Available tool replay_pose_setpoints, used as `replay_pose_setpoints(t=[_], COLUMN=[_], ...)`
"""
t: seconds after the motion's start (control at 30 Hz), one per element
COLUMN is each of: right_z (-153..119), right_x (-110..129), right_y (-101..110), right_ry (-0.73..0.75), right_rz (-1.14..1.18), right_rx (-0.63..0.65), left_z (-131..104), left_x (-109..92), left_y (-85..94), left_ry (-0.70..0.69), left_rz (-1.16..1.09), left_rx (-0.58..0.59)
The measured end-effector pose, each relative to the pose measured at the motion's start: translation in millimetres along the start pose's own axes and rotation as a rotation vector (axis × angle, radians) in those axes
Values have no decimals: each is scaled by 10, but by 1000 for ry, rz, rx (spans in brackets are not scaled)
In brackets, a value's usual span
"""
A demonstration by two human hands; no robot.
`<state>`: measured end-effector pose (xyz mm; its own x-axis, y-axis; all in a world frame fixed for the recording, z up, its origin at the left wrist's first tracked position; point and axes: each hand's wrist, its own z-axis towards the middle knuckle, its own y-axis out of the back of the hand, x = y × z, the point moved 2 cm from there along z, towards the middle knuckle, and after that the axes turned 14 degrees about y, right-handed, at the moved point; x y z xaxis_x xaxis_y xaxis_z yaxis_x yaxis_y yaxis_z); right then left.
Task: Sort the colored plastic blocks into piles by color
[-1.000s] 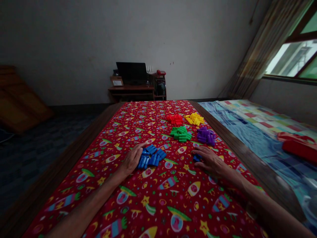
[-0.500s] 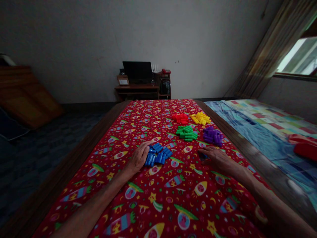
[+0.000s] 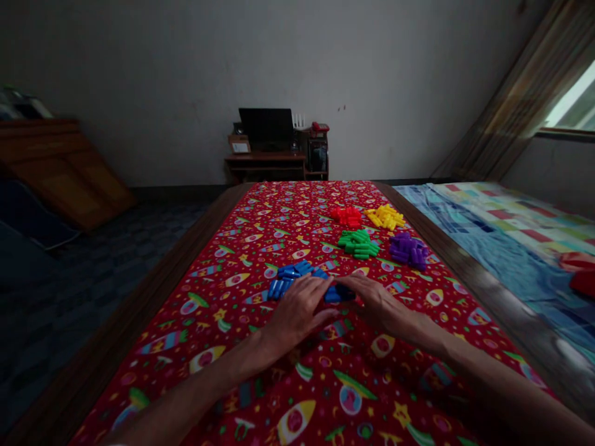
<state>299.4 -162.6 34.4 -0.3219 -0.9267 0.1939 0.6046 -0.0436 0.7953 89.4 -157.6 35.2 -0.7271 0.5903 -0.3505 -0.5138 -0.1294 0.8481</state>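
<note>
Left hand (image 3: pixel 300 310) half-curled, blue pieces (image 3: pixel 280 288) just beyond, right hand (image 3: pixel 376 302) curled at blue pieces, grip unclear, 4 colored piles beyond.

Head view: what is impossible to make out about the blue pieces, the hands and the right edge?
Head view: how many blue pieces; the left hand covers some.
Head view: whether the right hand grips any; shadow and blur hide it.
Head view: the whole red item; the edge cuts it.
</note>
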Motion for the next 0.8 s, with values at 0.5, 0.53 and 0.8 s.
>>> replay_pose_setpoints(t=[0.5, 0.53, 0.8], right_z=[-710, -622, 78], right_x=[-414, -320, 271], right_y=[381, 360, -66], right_ry=[-294, -273, -46], right_rz=[-361, -333, 155], right_rx=[-1, -28, 77], left_z=[68, 62, -93], left_x=[177, 153, 5], left_y=[27, 20, -109], left_ry=[113, 109, 248], left_rz=[-167, -188, -349], left_rx=[-31, -24, 126])
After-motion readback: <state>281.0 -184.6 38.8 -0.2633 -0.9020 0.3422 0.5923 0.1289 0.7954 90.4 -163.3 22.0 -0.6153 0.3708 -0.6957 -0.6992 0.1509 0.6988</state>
